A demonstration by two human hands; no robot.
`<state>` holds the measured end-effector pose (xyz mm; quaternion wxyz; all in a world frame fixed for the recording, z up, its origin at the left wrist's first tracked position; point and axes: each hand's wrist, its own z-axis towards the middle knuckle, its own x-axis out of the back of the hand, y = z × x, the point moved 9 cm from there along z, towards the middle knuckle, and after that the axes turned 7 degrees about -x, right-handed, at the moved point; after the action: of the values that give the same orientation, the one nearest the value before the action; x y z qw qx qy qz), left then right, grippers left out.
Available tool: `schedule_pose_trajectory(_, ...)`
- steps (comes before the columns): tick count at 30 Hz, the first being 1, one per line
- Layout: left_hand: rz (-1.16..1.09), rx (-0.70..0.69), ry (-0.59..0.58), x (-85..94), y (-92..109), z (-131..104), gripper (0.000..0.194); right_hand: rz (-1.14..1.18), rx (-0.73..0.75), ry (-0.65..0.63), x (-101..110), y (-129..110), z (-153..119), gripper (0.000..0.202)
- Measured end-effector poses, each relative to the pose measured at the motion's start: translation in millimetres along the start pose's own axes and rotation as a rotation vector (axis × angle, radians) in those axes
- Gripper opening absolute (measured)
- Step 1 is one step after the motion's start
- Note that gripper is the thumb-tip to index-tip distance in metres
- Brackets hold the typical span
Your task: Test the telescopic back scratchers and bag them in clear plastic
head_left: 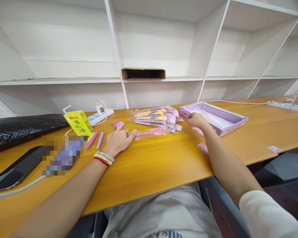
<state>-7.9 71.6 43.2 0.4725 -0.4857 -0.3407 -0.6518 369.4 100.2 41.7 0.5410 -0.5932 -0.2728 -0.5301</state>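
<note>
Hands rest on the table (149, 165) near its far edge. Left hand (118, 142) lies flat, fingers loosely spread, its fingertips touching a bagged pink tool (149, 133) whose long axis runs left to right, away from the hand. Right hand (196, 119), fingers closed, pinches the near corner of the purple box (228, 123); bag pile (155, 116) lies between both hands.

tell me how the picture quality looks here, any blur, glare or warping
Head view: even, bright light with soft shadows; wide-angle warping bends the shelves and table edge; a pixelated patch hides something by the left hand; right hand sharp; faint sheen on the plastic packets.
</note>
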Motion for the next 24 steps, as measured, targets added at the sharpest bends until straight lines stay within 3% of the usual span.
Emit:
schedule_pose_trajectory(3,0.057,0.001,-0.024,-1.8,-0.2,1.8,0.074,-0.118,-0.162,-0.031,7.8,33.0,3.7,0.02)
schedule_pose_trajectory(6,0.092,-0.006,-0.031,-2.7,2.0,2.4,0.075,-0.207,-0.255,-0.122,9.9,49.4,2.0,0.033)
schedule_pose_trajectory(11,0.126,-0.018,-0.031,-4.1,5.0,2.0,0.077,-0.296,-0.332,-0.302,3.7,53.1,-4.9,0.031)
schedule_pose_trajectory(18,0.12,-0.009,-0.022,-1.3,5.8,0.6,0.077,-0.38,-0.3,-0.474,-16.4,55.2,-9.0,0.014)
schedule_pose_trajectory(24,0.098,-0.015,-0.054,-4.2,6.3,1.2,0.076,-0.348,-0.289,-0.513,-24.9,56.9,-8.7,0.016)
